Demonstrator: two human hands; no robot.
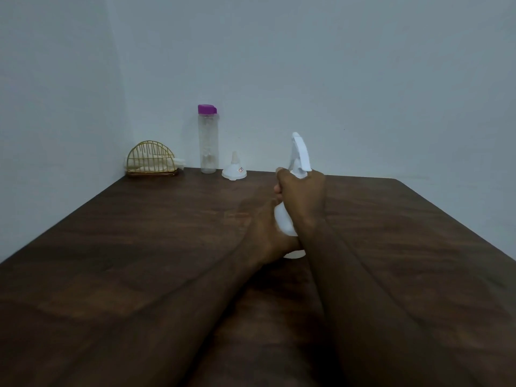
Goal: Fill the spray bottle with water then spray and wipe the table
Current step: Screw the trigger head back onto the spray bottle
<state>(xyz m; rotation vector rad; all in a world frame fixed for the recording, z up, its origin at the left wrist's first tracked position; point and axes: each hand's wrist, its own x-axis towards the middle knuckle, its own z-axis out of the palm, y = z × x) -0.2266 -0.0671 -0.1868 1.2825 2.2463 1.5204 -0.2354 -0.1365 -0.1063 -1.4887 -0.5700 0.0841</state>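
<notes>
The right hand [303, 191] grips the neck of the white spray bottle [284, 219], just under its trigger head. The left hand [265, 233] holds the bottle's body, which stands on the dark wooden table [139, 233]. At the far edge stand a clear water bottle [208, 141] with a purple cap, a white funnel [234, 169] and a wire napkin holder [152, 160].

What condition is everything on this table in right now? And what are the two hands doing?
Spray bottle: upright, spray head on, held by both hands.
Left hand: grips the bottle's body.
Right hand: grips the neck.
Water bottle: upright, purple cap shut.
Funnel: upside down, spout up.
Napkin holder: holds napkins.
</notes>
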